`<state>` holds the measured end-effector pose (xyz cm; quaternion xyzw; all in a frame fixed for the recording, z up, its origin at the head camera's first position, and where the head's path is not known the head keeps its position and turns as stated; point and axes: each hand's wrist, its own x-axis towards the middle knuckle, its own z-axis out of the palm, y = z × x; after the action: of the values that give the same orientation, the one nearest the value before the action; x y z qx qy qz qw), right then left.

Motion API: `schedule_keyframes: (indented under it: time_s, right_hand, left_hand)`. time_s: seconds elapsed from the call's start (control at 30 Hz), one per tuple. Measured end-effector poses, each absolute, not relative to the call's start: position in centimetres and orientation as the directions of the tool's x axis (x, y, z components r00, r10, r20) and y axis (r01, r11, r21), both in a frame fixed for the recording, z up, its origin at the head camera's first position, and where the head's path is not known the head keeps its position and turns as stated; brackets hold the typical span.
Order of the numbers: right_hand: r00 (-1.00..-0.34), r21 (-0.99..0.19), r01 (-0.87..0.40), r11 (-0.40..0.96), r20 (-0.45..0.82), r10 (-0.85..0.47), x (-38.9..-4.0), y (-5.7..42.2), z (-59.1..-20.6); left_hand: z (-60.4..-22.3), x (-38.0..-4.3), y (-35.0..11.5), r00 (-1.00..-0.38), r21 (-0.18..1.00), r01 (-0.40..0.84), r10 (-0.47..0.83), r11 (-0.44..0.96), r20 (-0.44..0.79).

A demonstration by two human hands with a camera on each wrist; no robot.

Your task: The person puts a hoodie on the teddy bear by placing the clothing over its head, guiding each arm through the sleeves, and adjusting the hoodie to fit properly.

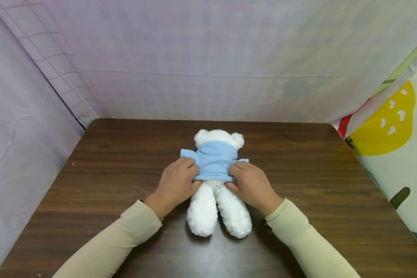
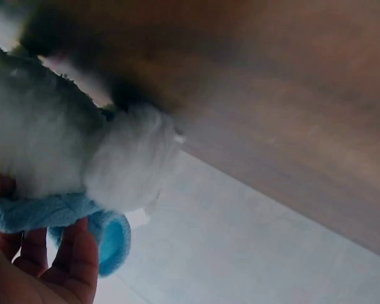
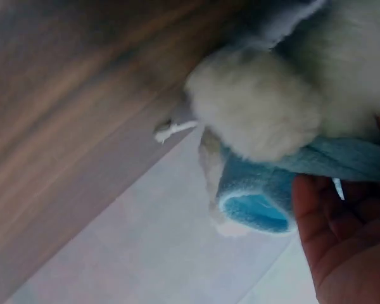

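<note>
A white plush bear lies on the table in the head view, its head at the far side and its legs toward me. A light blue plush shirt covers its trunk and reaches up over the lower part of its head. My left hand pinches the shirt's hem on the left, and my right hand pinches it on the right. Both wrist views show a furry white arm outside the garment, beside a hollow sleeve; the right sleeve gapes likewise. The bear's face is hidden.
The brown wooden table extends around the bear. Behind it hangs a pale checked curtain, with a white cloth at the left. A panel with a yellow print stands at the right.
</note>
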<state>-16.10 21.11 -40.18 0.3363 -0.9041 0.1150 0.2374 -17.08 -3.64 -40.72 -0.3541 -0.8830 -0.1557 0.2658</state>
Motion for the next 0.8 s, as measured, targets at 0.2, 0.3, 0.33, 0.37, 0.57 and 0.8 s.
schedule_keyframes:
  time_s: [0.2, 0.3, 0.33, 0.37, 0.57, 0.8]
  right_hand:
    - [-0.644, 0.005, -0.645, 0.765, 0.536, -0.546, -16.0, 21.1, -39.8]
    - [-0.647, 0.0, -0.657, 0.754, 0.513, -0.564, -15.9, 21.0, -39.8]
    - [-0.65, -0.001, -0.666, 0.746, 0.491, -0.58, -15.9, 21.0, -39.8]
    - [-0.653, -0.007, -0.68, 0.733, 0.46, -0.602, -15.9, 21.1, -39.8]
    - [-0.624, -0.2, -0.781, 0.591, 0.287, -0.727, -15.7, 22.6, -39.0]
    - [-0.697, -0.315, -0.71, 0.629, 0.438, -0.568, -15.8, 23.9, -37.9]
  left_hand:
    - [-40.4, -16.8, -3.3, -0.58, 0.034, 0.681, 0.511, 0.731, 0.634]
    - [-40.5, -16.6, -3.3, -0.601, -0.004, 0.674, 0.551, 0.739, 0.579]
    - [-40.5, -16.5, -3.4, -0.606, -0.022, 0.682, 0.581, 0.731, 0.543]
    - [-40.5, -16.5, -3.5, -0.608, -0.034, 0.698, 0.618, 0.715, 0.499]
    - [-39.7, -16.4, -5.6, -0.563, 0.091, 0.824, 0.794, 0.559, 0.228]
    - [-38.5, -16.5, -6.9, -0.567, 0.176, 0.819, 0.723, 0.546, 0.396]
